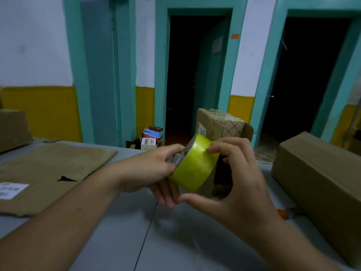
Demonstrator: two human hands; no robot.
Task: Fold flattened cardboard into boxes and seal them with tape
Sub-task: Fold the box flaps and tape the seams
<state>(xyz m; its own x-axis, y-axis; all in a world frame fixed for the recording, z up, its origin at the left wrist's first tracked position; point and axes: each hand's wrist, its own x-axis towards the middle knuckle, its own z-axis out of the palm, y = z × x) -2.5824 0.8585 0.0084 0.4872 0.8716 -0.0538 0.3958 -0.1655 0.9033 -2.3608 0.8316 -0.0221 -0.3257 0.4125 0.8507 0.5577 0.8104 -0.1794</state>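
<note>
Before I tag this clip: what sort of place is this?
Likely a packing room: a flattened brown cardboard sheet and a long brown cardboard box lie on the grey table, and the left hand grips a yellow-green tape roll.

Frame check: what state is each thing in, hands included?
tape roll, held above the table
left hand, grips the tape roll
right hand, pinches the tape roll, index fingertip on its outer wrap
flattened cardboard, lying flat on the table
long box, folded up, closed
</note>
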